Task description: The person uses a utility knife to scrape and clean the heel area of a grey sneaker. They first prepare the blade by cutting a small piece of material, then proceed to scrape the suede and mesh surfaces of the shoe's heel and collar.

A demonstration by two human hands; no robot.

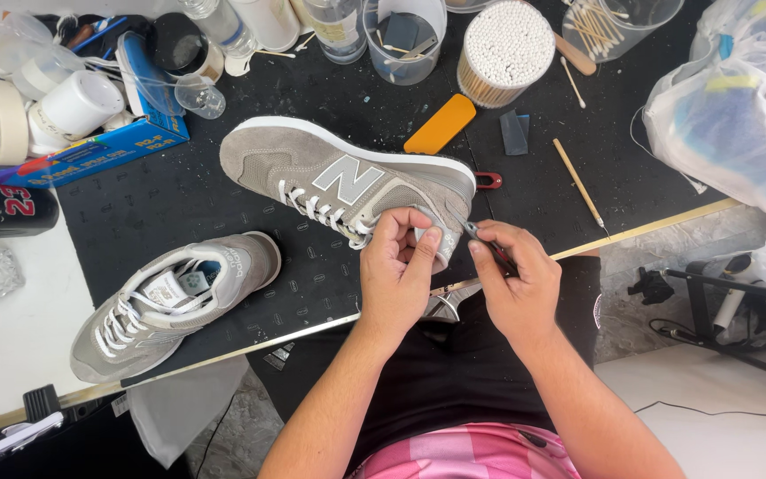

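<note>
— Grey suede sneaker (pixel 347 182), frame centre on the black mat (pixel 179 200), heel pinched between left hand (pixel 396 266) fingers.
— Steadied well. Right hand (pixel 511 279)?
— Fingers clamped on thin tool (pixel 489 250) at heel edge. Best kept shallow, short strokes, firm grip.

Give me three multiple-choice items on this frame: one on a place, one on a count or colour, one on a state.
1. Where does the second grey sneaker lie?
A. On the black mat, toward the person's left
B. On the floor
C. Inside the plastic bag

2. How many sneakers are in view?
A. One
B. Two
C. Three

3. How is the held sneaker positioned?
A. Upright on its sole
B. Sole facing up
C. On its side, heel toward the hands

Answers:
1 A: it rests on the mat's near left part.
2 B: one held, one lying apart.
3 C: its side faces up while the left hand grips the heel and the right hand holds a thin tool.
</note>
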